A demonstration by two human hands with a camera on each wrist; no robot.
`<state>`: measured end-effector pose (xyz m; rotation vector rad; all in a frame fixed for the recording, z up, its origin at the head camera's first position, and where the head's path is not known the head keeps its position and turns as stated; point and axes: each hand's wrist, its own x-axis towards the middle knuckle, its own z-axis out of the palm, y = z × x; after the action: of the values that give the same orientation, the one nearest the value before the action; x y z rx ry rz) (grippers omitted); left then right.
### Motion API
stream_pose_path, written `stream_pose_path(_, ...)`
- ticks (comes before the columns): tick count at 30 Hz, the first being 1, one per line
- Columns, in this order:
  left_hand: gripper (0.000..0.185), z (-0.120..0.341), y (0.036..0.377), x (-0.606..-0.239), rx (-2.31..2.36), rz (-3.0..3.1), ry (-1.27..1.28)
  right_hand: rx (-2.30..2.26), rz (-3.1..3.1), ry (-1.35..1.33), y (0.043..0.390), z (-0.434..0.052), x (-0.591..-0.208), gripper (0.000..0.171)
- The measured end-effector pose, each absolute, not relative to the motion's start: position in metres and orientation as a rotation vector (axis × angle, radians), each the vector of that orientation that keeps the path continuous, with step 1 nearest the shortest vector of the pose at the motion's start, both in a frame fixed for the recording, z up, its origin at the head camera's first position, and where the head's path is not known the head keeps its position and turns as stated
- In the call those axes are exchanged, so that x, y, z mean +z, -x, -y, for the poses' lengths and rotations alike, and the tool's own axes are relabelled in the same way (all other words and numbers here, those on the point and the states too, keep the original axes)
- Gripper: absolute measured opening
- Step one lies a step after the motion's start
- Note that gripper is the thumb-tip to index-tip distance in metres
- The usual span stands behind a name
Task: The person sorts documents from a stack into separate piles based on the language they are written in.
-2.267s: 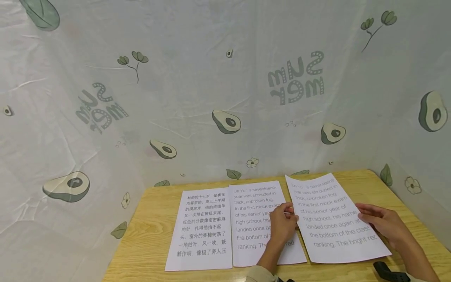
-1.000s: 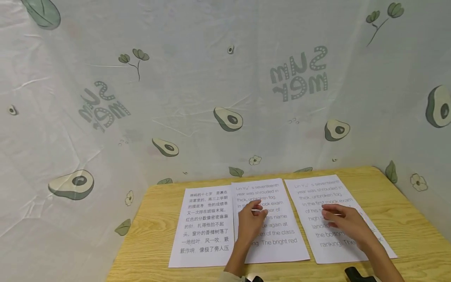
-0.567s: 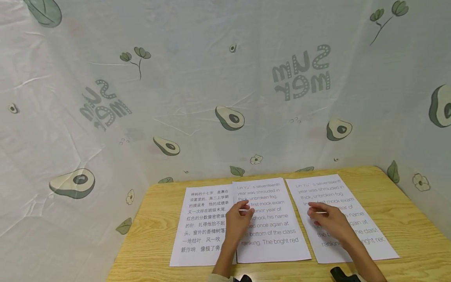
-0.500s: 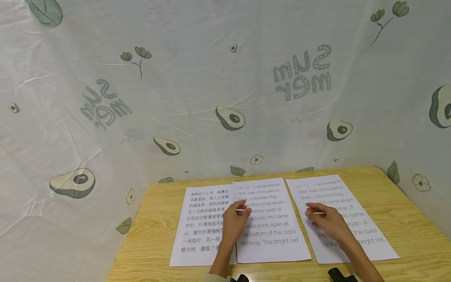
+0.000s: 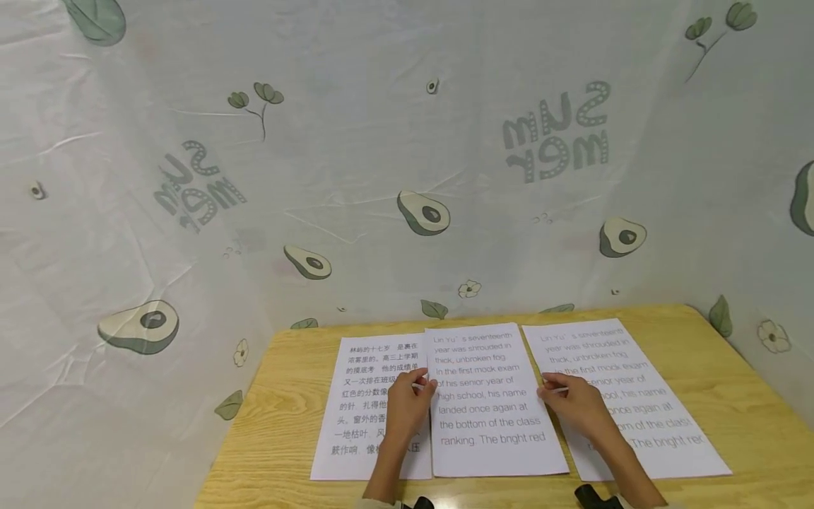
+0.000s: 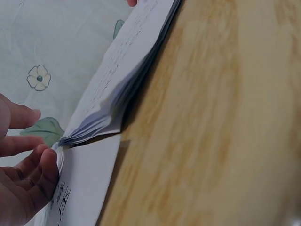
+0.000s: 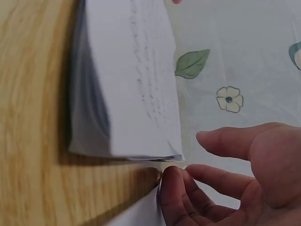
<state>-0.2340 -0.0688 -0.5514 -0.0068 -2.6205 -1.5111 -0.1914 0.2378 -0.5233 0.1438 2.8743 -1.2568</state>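
Observation:
A thick stack of printed paper point(image 5: 486, 452) with English text lies in the middle of the table, its layered edge showing in both wrist views. My left hand point(image 5: 405, 408) is at the stack's left edge, above the sheet with Chinese text point(image 5: 369, 463). In the left wrist view its fingertips point(image 6: 47, 157) are by the stack's corner, with the thumb held apart. My right hand point(image 5: 577, 408) is at the opposite edge, over the left side of another English printed sheet point(image 5: 674, 459). In the right wrist view its thumb point(image 7: 221, 141) stands away from the loosely bent fingers.
The wooden table point(image 5: 273, 438) carries the three printed piles or sheets side by side. Behind it hangs a pale curtain point(image 5: 356, 155) with avocado and leaf prints. Dark wrist-camera parts point(image 5: 591, 495) show at the bottom edge.
Earlier both hands held the right-hand sheet, then let it down flat. They have since moved left and now stand on either side of the middle stack.

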Motion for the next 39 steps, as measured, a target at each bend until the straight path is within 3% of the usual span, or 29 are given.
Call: stream_pose_path(39,0.037,0.065,0.231,-0.548,-1.51,2.638,0.075,-1.327,-2.886,-0.08,0.19,-0.221,-0.521,0.044)
